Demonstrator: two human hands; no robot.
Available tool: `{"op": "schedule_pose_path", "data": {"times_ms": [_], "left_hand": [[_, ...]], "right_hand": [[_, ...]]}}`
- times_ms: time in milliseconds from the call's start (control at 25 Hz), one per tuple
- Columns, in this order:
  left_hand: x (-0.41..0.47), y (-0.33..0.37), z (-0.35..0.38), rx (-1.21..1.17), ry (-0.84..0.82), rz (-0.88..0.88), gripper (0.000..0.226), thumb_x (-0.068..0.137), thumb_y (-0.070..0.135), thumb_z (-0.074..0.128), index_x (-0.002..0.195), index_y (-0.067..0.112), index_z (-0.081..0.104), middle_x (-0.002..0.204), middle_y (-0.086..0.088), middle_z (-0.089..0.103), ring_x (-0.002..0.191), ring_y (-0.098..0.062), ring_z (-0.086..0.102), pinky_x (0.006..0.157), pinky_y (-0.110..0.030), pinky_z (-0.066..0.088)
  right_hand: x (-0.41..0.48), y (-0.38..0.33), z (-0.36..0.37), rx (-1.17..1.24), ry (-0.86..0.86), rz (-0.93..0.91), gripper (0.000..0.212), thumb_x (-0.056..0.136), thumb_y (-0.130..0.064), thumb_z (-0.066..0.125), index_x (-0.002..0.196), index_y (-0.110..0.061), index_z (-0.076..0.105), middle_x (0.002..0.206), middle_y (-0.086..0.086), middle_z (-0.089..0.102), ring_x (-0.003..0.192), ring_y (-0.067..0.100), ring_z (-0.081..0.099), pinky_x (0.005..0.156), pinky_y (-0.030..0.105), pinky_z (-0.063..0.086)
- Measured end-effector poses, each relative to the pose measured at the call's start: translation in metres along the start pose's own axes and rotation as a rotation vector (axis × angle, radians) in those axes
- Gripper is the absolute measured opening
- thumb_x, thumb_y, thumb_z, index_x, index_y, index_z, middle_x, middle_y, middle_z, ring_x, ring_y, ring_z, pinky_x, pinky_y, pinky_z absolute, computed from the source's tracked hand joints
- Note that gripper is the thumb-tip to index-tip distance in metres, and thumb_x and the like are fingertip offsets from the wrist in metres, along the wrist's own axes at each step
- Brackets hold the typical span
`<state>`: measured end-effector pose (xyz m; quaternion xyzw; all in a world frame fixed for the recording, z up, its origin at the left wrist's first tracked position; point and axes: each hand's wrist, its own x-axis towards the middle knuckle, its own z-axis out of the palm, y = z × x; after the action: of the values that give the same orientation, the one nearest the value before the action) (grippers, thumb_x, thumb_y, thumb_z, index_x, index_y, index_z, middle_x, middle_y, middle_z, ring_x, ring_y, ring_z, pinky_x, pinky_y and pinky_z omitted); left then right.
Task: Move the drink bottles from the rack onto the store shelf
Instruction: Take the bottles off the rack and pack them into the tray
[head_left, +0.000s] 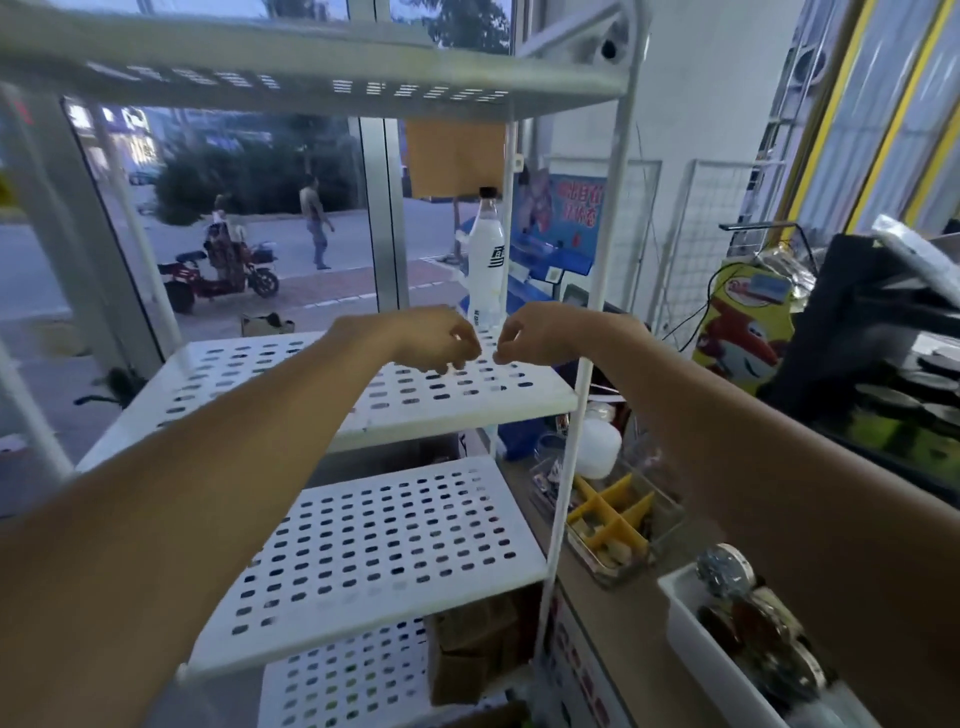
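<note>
A tall clear plastic bottle (487, 249) of milky white drink, with a black cap and a black-printed label, stands upright at the far right corner of the upper perforated white metal shelf (291, 374), close to the rack's right post. Its foot shows in the gap between the two hands.

The person reaches over that shelf with both bare arms. The left hand (436, 338) hangs just left of the bottle's base, palm down, with its fingers loosely curled and nothing in them. The right hand (535, 335) hangs just right of the base, its fingertips drawn towards the thumb; it seems to hold nothing, though the blur there makes that hard to say for sure. Neither hand touches the bottle, and the two hands sit close together, apart.

Below is a second perforated white shelf (374, 545), and lower down a stack of brown cardboard boxes (467, 649). On the counter to the right sit a clear tray with yellow dividers (613, 514) and a white plastic bin (696, 639) of round tins. Through the window beyond, a red electric scooter (218, 275) is parked on the pavement.
</note>
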<state>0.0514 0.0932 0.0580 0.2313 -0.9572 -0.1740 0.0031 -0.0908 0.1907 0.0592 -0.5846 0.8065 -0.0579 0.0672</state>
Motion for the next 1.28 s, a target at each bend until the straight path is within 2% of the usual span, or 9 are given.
{"op": "schedule_pose_path", "data": {"times_ms": [320, 480, 680, 760, 880, 1000, 1080, 1160, 1280], "left_hand": [[0.034, -0.068, -0.017, 0.086, 0.016, 0.076, 0.032, 0.099, 0.025, 0.046, 0.124, 0.012, 0.063, 0.114, -0.004, 0.066, 0.093, -0.018, 0.065, 0.082, -0.027, 0.049], [0.055, -0.076, -0.021, 0.059, 0.024, 0.102, 0.031, 0.098, 0.029, 0.048, 0.125, 0.019, 0.061, 0.117, -0.003, 0.065, 0.099, -0.021, 0.064, 0.093, -0.036, 0.05], [0.086, -0.093, -0.024, -0.136, 0.043, 0.114, 0.031, 0.099, 0.026, 0.046, 0.126, 0.016, 0.059, 0.114, -0.004, 0.065, 0.095, -0.02, 0.064, 0.082, -0.03, 0.051], [0.1, -0.103, -0.021, -0.139, 0.048, 0.109, 0.029, 0.099, 0.022, 0.047, 0.123, 0.014, 0.061, 0.113, -0.005, 0.065, 0.092, -0.02, 0.063, 0.078, -0.028, 0.05], [0.12, -0.117, -0.017, -0.058, 0.038, 0.099, 0.029, 0.097, 0.011, 0.046, 0.119, 0.012, 0.064, 0.111, -0.007, 0.065, 0.091, -0.02, 0.063, 0.07, -0.024, 0.046], [0.135, -0.13, -0.015, 0.004, 0.053, 0.096, 0.029, 0.097, 0.01, 0.048, 0.12, 0.014, 0.064, 0.111, -0.004, 0.065, 0.096, -0.02, 0.065, 0.082, -0.028, 0.049], [0.141, -0.136, -0.012, 0.004, 0.073, 0.087, 0.027, 0.097, 0.012, 0.049, 0.121, 0.015, 0.063, 0.109, -0.001, 0.064, 0.096, -0.016, 0.064, 0.08, -0.025, 0.047], [0.146, -0.139, -0.01, 0.013, 0.101, 0.092, 0.025, 0.098, 0.014, 0.05, 0.118, 0.016, 0.065, 0.109, -0.002, 0.067, 0.093, -0.015, 0.065, 0.079, -0.025, 0.048], [0.151, -0.144, -0.011, -0.053, 0.152, 0.048, 0.024, 0.096, 0.014, 0.049, 0.113, 0.017, 0.067, 0.102, 0.002, 0.067, 0.091, -0.014, 0.064, 0.085, -0.035, 0.054]], "right_hand": [[0.066, 0.0, 0.006, -0.084, -0.007, 0.07, 0.045, 0.095, -0.044, 0.057, 0.126, -0.013, 0.063, 0.134, 0.007, 0.058, 0.12, 0.025, 0.053, 0.102, 0.035, 0.038], [0.099, 0.0, 0.009, -0.039, 0.021, 0.108, 0.046, 0.092, -0.044, 0.061, 0.128, -0.015, 0.062, 0.134, 0.006, 0.059, 0.121, 0.026, 0.053, 0.102, 0.035, 0.037], [0.131, 0.015, 0.005, 0.015, 0.069, 0.128, 0.045, 0.095, -0.041, 0.058, 0.131, -0.014, 0.062, 0.133, 0.007, 0.059, 0.117, 0.026, 0.055, 0.093, 0.032, 0.039], [0.146, 0.025, 0.005, 0.068, 0.127, 0.134, 0.044, 0.095, -0.04, 0.058, 0.13, -0.013, 0.061, 0.134, 0.008, 0.058, 0.111, 0.025, 0.056, 0.091, 0.032, 0.042], [0.17, 0.041, 0.003, 0.284, 0.236, 0.241, 0.057, 0.096, -0.04, 0.058, 0.144, -0.012, 0.042, 0.143, 0.008, 0.048, 0.101, 0.023, 0.053, 0.085, 0.035, 0.046], [0.2, 0.054, 0.002, 0.629, 0.404, 0.31, 0.076, 0.092, -0.039, 0.065, 0.15, -0.011, 0.025, 0.145, 0.009, 0.046, 0.112, 0.026, 0.052, 0.081, 0.033, 0.044], [0.22, 0.056, 0.003, 0.779, 0.473, 0.314, 0.085, 0.089, -0.035, 0.07, 0.152, -0.01, 0.018, 0.144, 0.01, 0.045, 0.124, 0.028, 0.049, 0.085, 0.032, 0.038], [0.235, 0.058, 0.009, 0.801, 0.505, 0.311, 0.087, 0.087, -0.032, 0.073, 0.151, -0.011, 0.017, 0.141, 0.01, 0.048, 0.125, 0.028, 0.049, 0.089, 0.032, 0.038], [0.252, 0.063, 0.023, 0.728, 0.496, 0.291, 0.08, 0.082, -0.03, 0.075, 0.144, -0.016, 0.027, 0.132, 0.005, 0.054, 0.12, 0.028, 0.053, 0.094, 0.037, 0.045]]}}
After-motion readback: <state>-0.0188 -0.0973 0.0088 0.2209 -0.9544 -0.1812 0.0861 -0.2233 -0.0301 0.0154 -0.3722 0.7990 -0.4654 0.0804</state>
